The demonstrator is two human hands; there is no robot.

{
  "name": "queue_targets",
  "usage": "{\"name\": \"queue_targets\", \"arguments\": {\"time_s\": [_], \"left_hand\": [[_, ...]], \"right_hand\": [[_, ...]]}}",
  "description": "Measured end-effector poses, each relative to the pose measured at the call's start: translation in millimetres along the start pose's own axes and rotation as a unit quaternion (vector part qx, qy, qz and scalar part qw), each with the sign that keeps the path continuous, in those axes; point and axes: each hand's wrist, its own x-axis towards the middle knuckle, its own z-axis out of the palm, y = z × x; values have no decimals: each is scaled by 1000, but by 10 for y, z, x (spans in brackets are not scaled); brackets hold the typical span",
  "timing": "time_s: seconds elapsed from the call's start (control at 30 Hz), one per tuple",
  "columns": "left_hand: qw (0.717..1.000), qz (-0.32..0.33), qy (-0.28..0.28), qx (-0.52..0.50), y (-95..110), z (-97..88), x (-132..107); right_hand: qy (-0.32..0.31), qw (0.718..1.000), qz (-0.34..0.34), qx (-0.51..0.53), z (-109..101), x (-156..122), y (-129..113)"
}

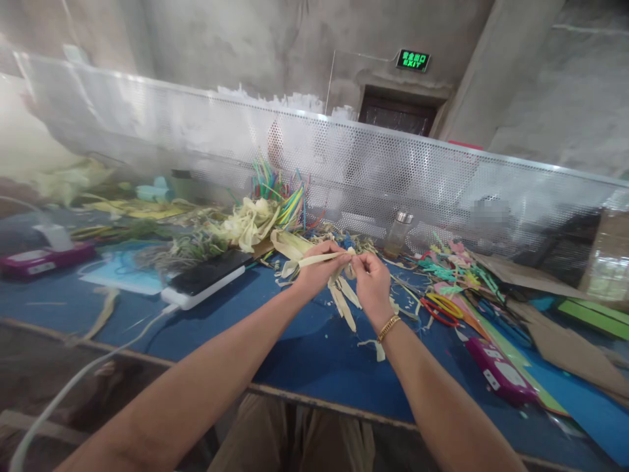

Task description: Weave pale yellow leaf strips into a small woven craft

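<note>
Both hands meet above the blue table, fingertips almost touching. My left hand (319,269) is closed in a pinch on a pale dried corn husk strip (322,259), which lies across its fingers. My right hand (372,282), with a gold bracelet at the wrist, pinches the other end of the strip, where a small whitish tip shows. Below and between the hands, loose husk pieces (344,307) hang or lie; I cannot tell which. A heap of pale husks (253,221) sits just beyond my left hand.
A phone (209,275) on a white power bank with a cable lies left. Colourful wires (292,200) stand behind the husks. A glass bottle (398,233) stands near the perforated metal screen (393,170). Red-handled scissors (441,311), a purple power strip (498,372) and cardboard (565,341) lie right.
</note>
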Motion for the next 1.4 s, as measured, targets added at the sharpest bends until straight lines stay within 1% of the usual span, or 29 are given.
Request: {"name": "queue_targets", "arguments": {"time_s": [0.13,0.27,0.37,0.43,0.57,0.63,0.73,0.8,0.83,0.9,0.97,1.0,1.03,1.13,1.2,1.23,1.3,1.4], "left_hand": [[999,-22,-8,-37,14,24,-8],[992,-63,28,-101,7,25,-2],[987,-82,48,-131,-3,6,8],[987,-83,42,-134,-8,4,8],[991,-70,0,-119,-20,32,-2],[989,-78,-14,-123,-24,41,-5],[979,-122,-34,-158,-13,35,-6],[967,-154,-68,-189,8,31,-14],[961,-169,-87,-203,20,32,-21],[947,-198,-122,-223,43,44,-41],[936,-226,-141,-230,60,61,-62],[933,-237,-148,-227,65,68,-71],[931,-244,-156,-221,69,74,-78],[926,-253,-186,-209,70,77,-87],[918,-259,-206,-220,68,75,-86],[912,-263,-211,-232,68,74,-85],[904,-278,-203,-254,76,72,-85],[894,-304,-193,-266,113,72,-101]], "right_hand": [[-15,1000,5,9,-4,22,9],[-29,996,26,76,10,43,9],[-29,997,26,71,17,45,21],[-29,997,33,67,22,42,40],[-16,994,59,93,34,40,87],[-9,992,65,103,22,55,95],[-13,990,67,121,-48,109,71],[-19,987,77,141,-116,156,44],[-29,984,90,153,-146,178,34],[-72,971,129,189,-189,214,36],[-96,956,166,223,-208,243,69],[-87,952,178,234,-215,260,95],[-63,951,186,241,-225,280,123],[41,946,198,254,-288,356,205],[87,935,214,269,-344,402,239],[97,930,224,275,-365,417,248],[102,923,241,282,-383,427,254],[90,924,238,285,-349,403,244]]}}
